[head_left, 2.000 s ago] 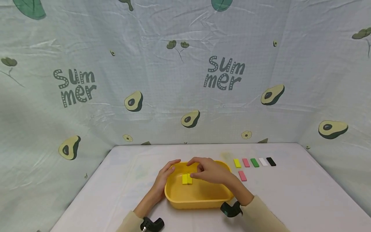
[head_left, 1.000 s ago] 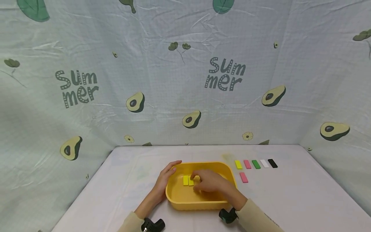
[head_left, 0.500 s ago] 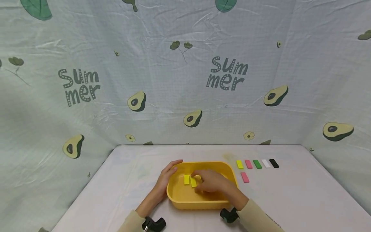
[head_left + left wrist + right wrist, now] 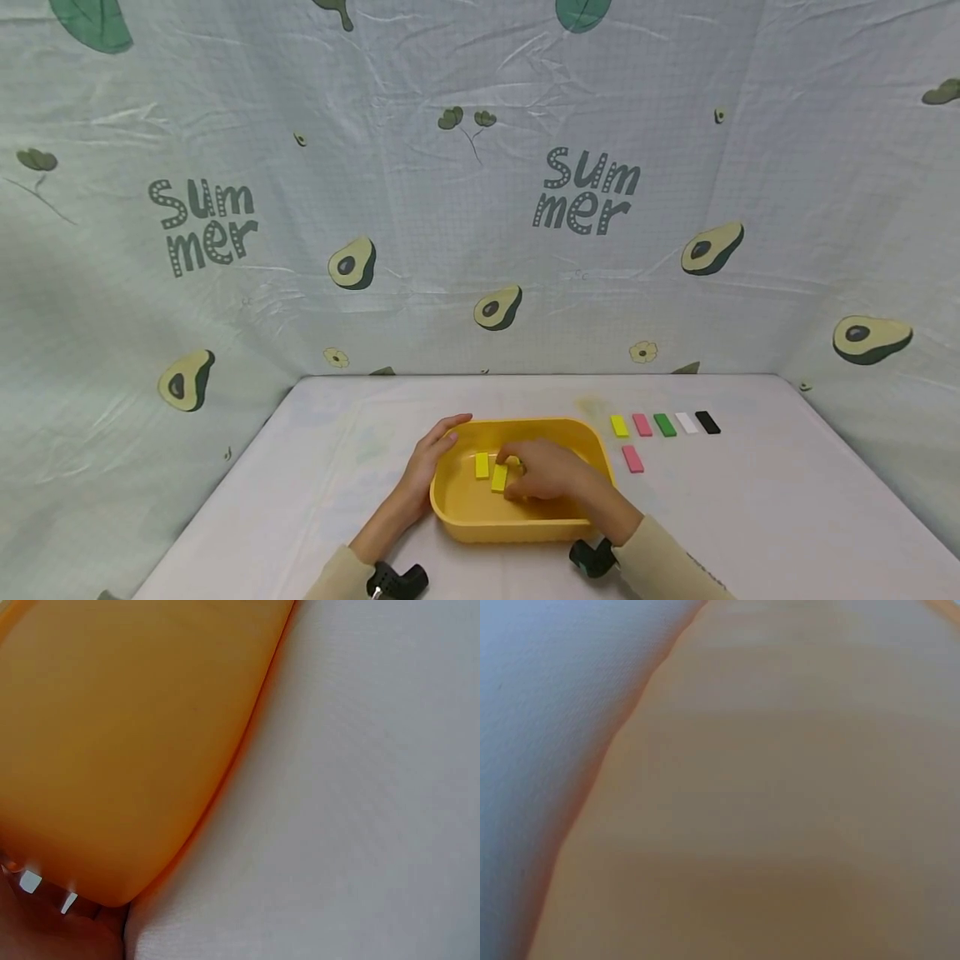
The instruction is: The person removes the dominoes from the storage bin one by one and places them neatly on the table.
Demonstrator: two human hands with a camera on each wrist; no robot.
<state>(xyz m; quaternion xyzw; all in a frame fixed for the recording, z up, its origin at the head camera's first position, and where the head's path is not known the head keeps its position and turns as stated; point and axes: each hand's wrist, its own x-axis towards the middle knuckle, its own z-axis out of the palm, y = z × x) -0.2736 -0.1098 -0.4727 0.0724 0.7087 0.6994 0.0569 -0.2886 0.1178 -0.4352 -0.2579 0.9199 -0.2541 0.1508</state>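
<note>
A yellow plastic tub [image 4: 517,531] stands on the table. My left hand [image 4: 422,471] holds its left side, the thumb at the rim and the fingers along the outer wall; in the left wrist view, part of that hand [image 4: 45,930] shows below the tub's outer wall [image 4: 135,750]. My right hand [image 4: 551,472] reaches inside, index finger and thumb at the ends of a small bright yellow block [image 4: 498,479], pinching it. A second yellow block [image 4: 482,466] lies just left of it on the tub floor. The right wrist view shows only the tub's outer wall [image 4: 765,787], no fingers.
Right of the tub, a row of small blocks lies on the white table [image 4: 750,500]: yellow [image 4: 618,426], pink [image 4: 642,425], green [image 4: 664,425], white [image 4: 686,423] and black [image 4: 707,422]. Another pink block [image 4: 632,459] lies nearer. A printed curtain [image 4: 420,192] hangs behind.
My right hand has come down into the tub. The right-hand yellow block has shifted right and nearer me, away from the other, and changed its tilt. My left hand stays at the tub.
</note>
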